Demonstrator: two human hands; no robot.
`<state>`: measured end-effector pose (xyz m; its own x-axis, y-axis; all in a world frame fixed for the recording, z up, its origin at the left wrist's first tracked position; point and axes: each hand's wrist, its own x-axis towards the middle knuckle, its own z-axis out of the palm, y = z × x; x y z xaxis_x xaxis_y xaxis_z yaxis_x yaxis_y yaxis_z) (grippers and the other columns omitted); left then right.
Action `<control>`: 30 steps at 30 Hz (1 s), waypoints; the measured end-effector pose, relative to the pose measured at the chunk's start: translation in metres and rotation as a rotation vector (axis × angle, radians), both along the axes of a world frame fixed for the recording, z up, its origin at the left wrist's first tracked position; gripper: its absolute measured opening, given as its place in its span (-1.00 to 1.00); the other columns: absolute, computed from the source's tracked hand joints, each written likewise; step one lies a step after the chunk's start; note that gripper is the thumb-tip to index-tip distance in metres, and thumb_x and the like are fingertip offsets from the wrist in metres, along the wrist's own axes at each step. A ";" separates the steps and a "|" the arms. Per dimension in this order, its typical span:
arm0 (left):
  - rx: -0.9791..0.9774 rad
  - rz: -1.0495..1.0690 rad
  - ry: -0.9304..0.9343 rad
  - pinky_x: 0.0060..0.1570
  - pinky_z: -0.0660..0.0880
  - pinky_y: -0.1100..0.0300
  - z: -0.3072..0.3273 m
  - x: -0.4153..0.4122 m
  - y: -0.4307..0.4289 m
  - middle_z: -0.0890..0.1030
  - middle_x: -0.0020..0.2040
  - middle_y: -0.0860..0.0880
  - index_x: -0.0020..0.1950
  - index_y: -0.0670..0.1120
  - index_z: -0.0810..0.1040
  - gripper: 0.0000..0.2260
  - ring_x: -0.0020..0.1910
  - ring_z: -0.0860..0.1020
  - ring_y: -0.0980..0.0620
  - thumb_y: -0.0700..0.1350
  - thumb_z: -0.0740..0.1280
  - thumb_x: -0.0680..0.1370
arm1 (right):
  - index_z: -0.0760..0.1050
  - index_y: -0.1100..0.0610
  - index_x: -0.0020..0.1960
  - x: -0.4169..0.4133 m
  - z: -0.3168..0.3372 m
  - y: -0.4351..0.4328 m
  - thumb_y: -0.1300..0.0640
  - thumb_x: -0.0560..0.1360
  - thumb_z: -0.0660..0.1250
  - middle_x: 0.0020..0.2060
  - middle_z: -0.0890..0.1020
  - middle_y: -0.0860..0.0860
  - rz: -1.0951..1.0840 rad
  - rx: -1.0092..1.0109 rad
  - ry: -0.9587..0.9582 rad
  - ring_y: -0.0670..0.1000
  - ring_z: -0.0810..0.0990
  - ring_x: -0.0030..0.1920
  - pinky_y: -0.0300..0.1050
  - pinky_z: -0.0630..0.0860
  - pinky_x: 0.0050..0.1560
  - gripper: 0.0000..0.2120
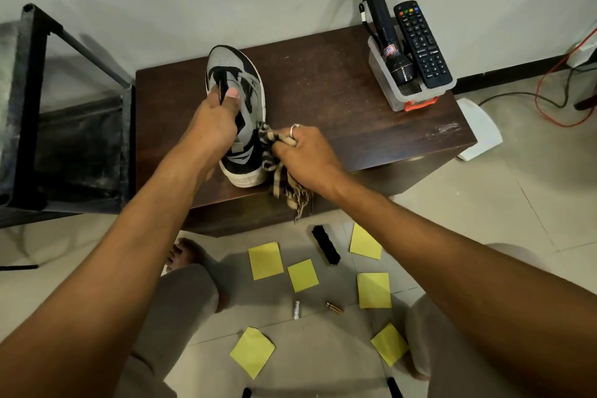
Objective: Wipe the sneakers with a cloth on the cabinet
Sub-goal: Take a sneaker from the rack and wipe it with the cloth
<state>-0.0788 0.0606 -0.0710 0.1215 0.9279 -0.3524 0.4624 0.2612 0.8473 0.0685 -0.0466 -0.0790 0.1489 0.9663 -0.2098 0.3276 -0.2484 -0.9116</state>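
Head view: sneaker on tabletop, toe pointing away.
My left hand fingers grip its tongue; right hand fingers clutch cloth alongside, remote well apart.

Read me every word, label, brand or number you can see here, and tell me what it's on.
Nothing reads clearly.
Torch: red and blue sticker, too blurred to read.
Remote control: key markings and a small white logo, too small to read.
Battery on the floor: print too small to read.
Sneaker: a white stripe mark, no letters visible.
Yellow notes: blank.
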 end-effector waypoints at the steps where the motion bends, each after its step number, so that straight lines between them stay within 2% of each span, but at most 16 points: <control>1: -0.007 -0.007 -0.005 0.44 0.38 -0.17 -0.001 0.000 0.000 0.48 0.48 -0.05 0.58 0.08 0.31 -0.45 0.44 0.45 -0.13 0.27 0.11 0.64 | 0.62 0.02 -0.23 0.001 0.001 -0.003 0.23 0.59 0.30 -0.37 0.61 -0.02 0.027 -0.018 0.000 -0.18 0.49 -0.44 -0.26 0.40 -0.43 -0.74; 4: 0.002 -0.014 -0.020 0.44 0.39 -0.15 -0.005 0.000 0.001 0.50 0.47 -0.04 0.57 0.08 0.34 -0.46 0.43 0.46 -0.11 0.26 0.12 0.64 | 0.42 0.03 -0.42 0.010 0.005 -0.007 0.23 0.54 0.31 -0.50 0.44 -0.04 0.082 -0.089 0.015 -0.07 0.36 -0.50 -0.20 0.28 -0.48 -0.63; 6: 0.006 -0.011 -0.009 0.44 0.38 -0.15 -0.006 0.000 0.003 0.48 0.48 -0.05 0.57 0.08 0.33 -0.43 0.44 0.45 -0.12 0.28 0.13 0.62 | 0.36 0.07 -0.43 0.019 0.010 -0.004 0.24 0.51 0.32 -0.51 0.37 -0.02 0.090 -0.099 0.015 -0.05 0.31 -0.49 -0.18 0.23 -0.49 -0.65; 8: -0.009 -0.006 -0.005 0.44 0.38 -0.16 -0.007 0.000 0.003 0.44 0.51 -0.05 0.59 0.07 0.30 -0.41 0.46 0.43 -0.12 0.29 0.13 0.61 | 0.38 0.10 -0.40 0.020 0.010 -0.001 0.24 0.52 0.31 -0.51 0.39 -0.04 0.008 -0.045 0.023 -0.06 0.32 -0.49 -0.19 0.24 -0.47 -0.67; 10: -0.008 -0.004 -0.013 0.42 0.42 -0.13 -0.005 0.001 0.001 0.44 0.52 -0.06 0.61 0.06 0.28 -0.45 0.43 0.46 -0.11 0.25 0.12 0.66 | 0.50 0.04 -0.36 0.011 0.006 0.000 0.24 0.55 0.30 -0.48 0.50 -0.11 -0.126 0.019 0.054 -0.14 0.42 -0.47 -0.20 0.35 -0.40 -0.69; 12: -0.002 0.004 -0.007 0.42 0.42 -0.15 -0.002 0.002 0.000 0.43 0.52 -0.07 0.60 0.06 0.28 -0.42 0.43 0.46 -0.12 0.28 0.12 0.64 | 0.67 0.02 -0.15 -0.004 0.003 -0.002 0.25 0.56 0.29 -0.30 0.65 -0.11 -0.165 0.026 0.096 -0.21 0.56 -0.33 -0.25 0.48 -0.27 -0.76; 13: -0.004 0.012 -0.001 0.42 0.41 -0.16 0.001 0.002 -0.002 0.42 0.53 -0.07 0.60 0.06 0.28 -0.37 0.45 0.45 -0.13 0.32 0.12 0.60 | 0.68 0.02 -0.12 -0.010 0.002 -0.004 0.26 0.56 0.29 -0.28 0.66 -0.11 -0.159 0.027 0.108 -0.22 0.56 -0.32 -0.28 0.49 -0.26 -0.75; 16: 0.014 0.002 0.009 0.44 0.37 -0.17 -0.001 -0.003 -0.005 0.42 0.53 -0.07 0.59 0.07 0.29 -0.24 0.48 0.42 -0.14 0.44 0.09 0.48 | 0.45 0.03 -0.37 -0.008 0.005 -0.019 0.26 0.54 0.30 -0.46 0.47 -0.10 -0.062 -0.022 0.071 -0.19 0.38 -0.48 -0.20 0.33 -0.39 -0.67; 18: 0.011 0.034 -0.025 0.44 0.38 -0.16 -0.003 -0.003 -0.008 0.46 0.50 -0.04 0.57 0.10 0.32 -0.18 0.46 0.44 -0.11 0.49 0.11 0.40 | 0.36 0.06 -0.40 -0.001 0.011 -0.035 0.24 0.52 0.31 -0.48 0.39 -0.06 0.062 -0.100 0.023 -0.14 0.30 -0.49 -0.19 0.24 -0.42 -0.66; 20: 0.008 0.068 -0.063 0.43 0.40 -0.12 0.009 0.003 -0.019 0.51 0.44 -0.02 0.54 0.08 0.37 -0.29 0.40 0.48 -0.08 0.40 0.17 0.47 | 0.41 0.19 -0.35 0.003 0.018 -0.051 0.27 0.52 0.30 -0.46 0.40 -0.02 0.120 -0.119 0.005 -0.12 0.30 -0.48 -0.19 0.23 -0.44 -0.73; 22: -0.009 0.167 -0.049 0.37 0.45 -0.04 0.020 0.006 -0.032 0.57 0.33 -0.01 0.51 0.04 0.44 -0.41 0.29 0.54 -0.07 0.30 0.23 0.54 | 0.58 0.29 -0.18 0.005 0.024 -0.060 0.27 0.53 0.29 -0.38 0.56 0.10 0.028 -0.089 0.012 -0.07 0.43 -0.40 -0.15 0.33 -0.36 -0.85; 24: -0.034 0.263 -0.009 0.29 0.52 -0.01 0.027 0.004 -0.047 0.62 0.22 -0.04 0.42 -0.01 0.53 -0.54 0.18 0.58 -0.09 0.16 0.28 0.58 | 0.66 0.14 -0.11 0.010 0.034 -0.069 0.25 0.54 0.30 -0.24 0.69 0.12 -0.095 -0.074 0.075 -0.04 0.55 -0.28 -0.18 0.44 -0.27 -0.84; 26: -0.018 0.327 0.040 0.23 0.56 0.00 0.032 0.002 -0.059 0.66 0.20 -0.10 0.35 -0.05 0.59 -0.65 0.14 0.62 -0.14 0.01 0.31 0.59 | 0.66 -0.02 -0.12 0.012 0.040 -0.080 0.23 0.54 0.31 -0.18 0.73 0.02 -0.172 -0.103 0.158 -0.03 0.66 -0.17 -0.16 0.56 -0.08 -0.78; 29: 0.009 0.389 0.118 0.15 0.56 0.04 0.049 -0.003 -0.085 0.65 0.19 -0.15 0.31 -0.12 0.62 -0.71 0.15 0.62 -0.21 -0.08 0.31 0.63 | 0.68 -0.02 -0.04 0.010 0.049 -0.103 0.21 0.55 0.29 -0.12 0.75 -0.03 -0.211 -0.139 0.272 0.01 0.71 -0.04 -0.05 0.60 0.05 -0.78; 30: 0.002 0.412 0.119 0.15 0.59 -0.01 0.053 -0.007 -0.094 0.65 0.17 -0.16 0.29 -0.11 0.63 -0.72 0.12 0.63 -0.23 -0.08 0.31 0.62 | 0.69 0.02 0.00 0.008 0.054 -0.109 0.22 0.56 0.27 -0.09 0.75 0.00 -0.221 -0.138 0.324 0.03 0.71 -0.02 -0.03 0.61 0.06 -0.77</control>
